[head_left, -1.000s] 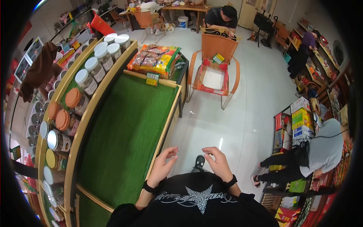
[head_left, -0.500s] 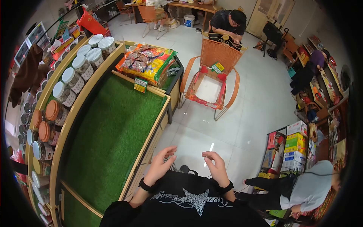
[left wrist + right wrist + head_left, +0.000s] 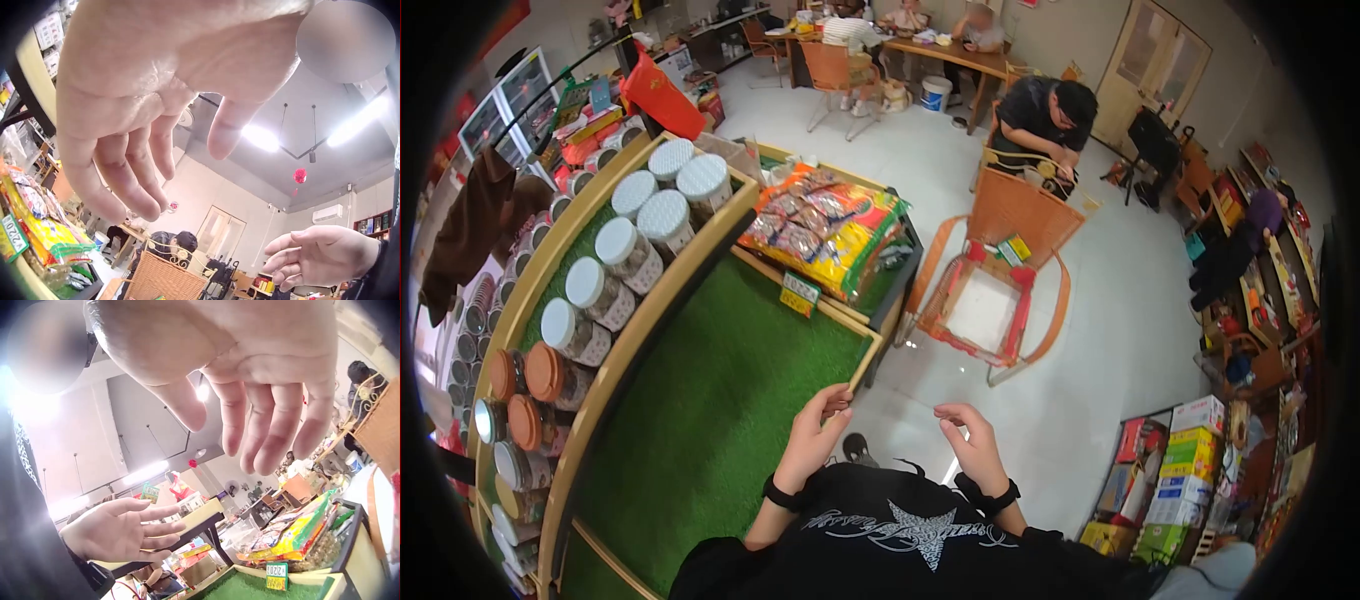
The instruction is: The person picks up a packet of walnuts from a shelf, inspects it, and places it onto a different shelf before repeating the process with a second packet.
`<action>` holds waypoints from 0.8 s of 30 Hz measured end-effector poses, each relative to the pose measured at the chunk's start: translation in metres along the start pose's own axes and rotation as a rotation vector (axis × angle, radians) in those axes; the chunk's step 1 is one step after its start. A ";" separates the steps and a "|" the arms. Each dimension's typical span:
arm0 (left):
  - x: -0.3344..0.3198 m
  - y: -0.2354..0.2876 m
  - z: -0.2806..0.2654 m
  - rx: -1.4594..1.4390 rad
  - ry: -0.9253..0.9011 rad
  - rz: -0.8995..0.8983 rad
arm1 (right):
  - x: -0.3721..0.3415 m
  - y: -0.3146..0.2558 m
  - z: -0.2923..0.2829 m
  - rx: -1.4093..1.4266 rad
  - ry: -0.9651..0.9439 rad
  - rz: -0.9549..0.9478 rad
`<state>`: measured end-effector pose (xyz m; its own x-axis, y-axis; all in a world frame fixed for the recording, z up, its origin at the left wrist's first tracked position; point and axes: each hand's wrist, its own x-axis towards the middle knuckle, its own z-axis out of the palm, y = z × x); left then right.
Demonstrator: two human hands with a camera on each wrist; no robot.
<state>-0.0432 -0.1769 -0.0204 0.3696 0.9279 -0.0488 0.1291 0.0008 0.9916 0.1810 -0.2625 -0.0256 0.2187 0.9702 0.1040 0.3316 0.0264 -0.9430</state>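
Note:
Both hands are raised in front of the black shirt, apart from each other, with relaxed, slightly bent fingers. The left hand [image 3: 812, 440] appears over the edge of the green-lined display bin [image 3: 730, 400] in the head view, holding nothing; whether it touches the edge cannot be told. To its right, the right hand [image 3: 975, 445] is above the floor, also holding nothing. Colourful snack bags [image 3: 825, 230] lie beyond the bin, with a price tag [image 3: 800, 294] in front of them. The left wrist view shows the palm [image 3: 144, 81] and loosely bent fingers; the right wrist view shows the right palm [image 3: 231, 350].
Jars with white and orange lids [image 3: 628, 252] line the curved shelf at left. A wicker chair [image 3: 1025, 215] holding an open box [image 3: 983, 310] stands ahead, with a seated person [image 3: 1045, 125] behind it. Stacked cartons [image 3: 1190, 455] and shelves are at right.
The view has shifted; the chair, bin and snack bags now appear lower and farther right than half a second ago. The person in grey at right has mostly left the frame. Both hands keep a similar pose.

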 end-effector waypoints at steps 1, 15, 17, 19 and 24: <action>0.010 0.000 -0.006 0.004 -0.004 0.013 | 0.014 -0.001 0.005 0.006 -0.006 -0.011; 0.075 -0.015 -0.052 0.015 0.269 -0.125 | 0.175 0.027 0.034 -0.045 -0.209 0.028; 0.082 -0.023 -0.048 -0.023 0.335 -0.190 | 0.208 0.037 0.039 -0.029 -0.280 0.016; 0.100 -0.030 -0.043 -0.020 0.382 -0.220 | 0.242 0.036 0.045 -0.040 -0.350 -0.028; 0.158 -0.013 -0.021 -0.010 0.456 -0.205 | 0.319 0.037 0.045 0.042 -0.521 -0.008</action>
<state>-0.0054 -0.0224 -0.0381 -0.1029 0.9768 -0.1880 0.1472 0.2019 0.9683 0.2219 0.0587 -0.0417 -0.2732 0.9606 -0.0501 0.2918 0.0331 -0.9559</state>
